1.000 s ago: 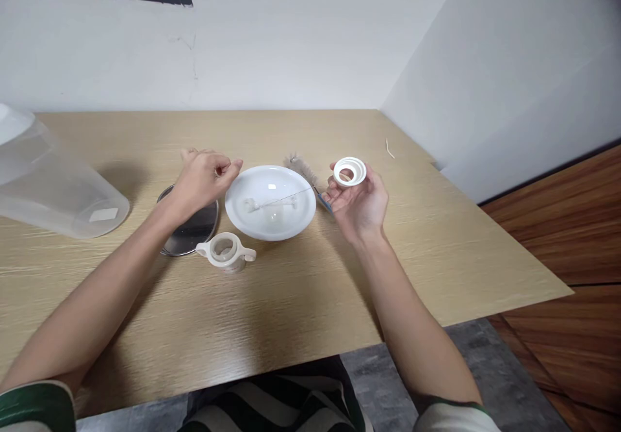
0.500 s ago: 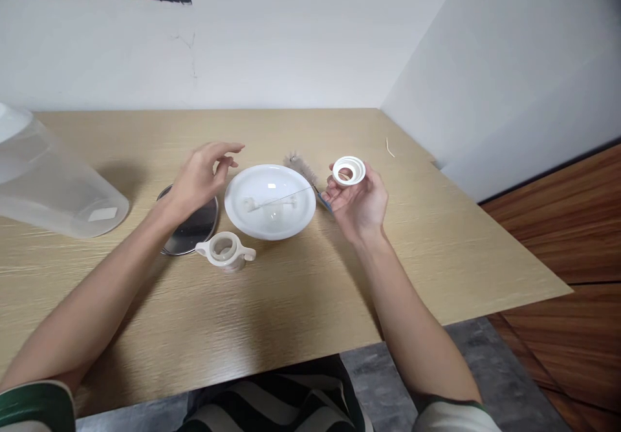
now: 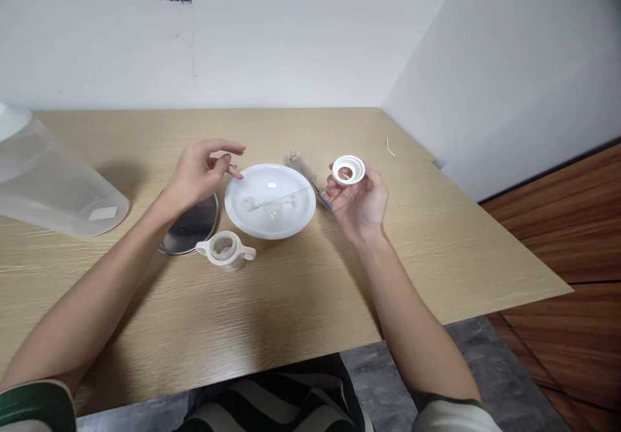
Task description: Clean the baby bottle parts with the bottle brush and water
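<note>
My right hand [image 3: 361,202] is raised palm up at the right of the bowl, its fingers and thumb round a white screw ring [image 3: 348,183] with a round hole through it. Over the left rim of the white bowl [image 3: 233,218] hovers my left hand [image 3: 204,167], empty, fingers apart. In the bowl lie small clear and white parts and a thin brush [image 3: 286,198] whose wire leans on the right rim. A bottle brush [image 3: 301,165] with a blue handle lies behind the bowl, partly hidden. In front stands a white two-handled piece [image 3: 226,251], open at the top.
A round dark lid or plate with a metal rim [image 3: 194,228] lies under my left forearm. At the left is a large translucent container [image 3: 63,186]. A thin bent strip [image 3: 389,147] lies at the back right. The table's front edge is near my body.
My left hand has shifted slightly, and its fingers are spread a little more, with one pointing lower toward the bowl. The right hand and the ring stay almost still.
</note>
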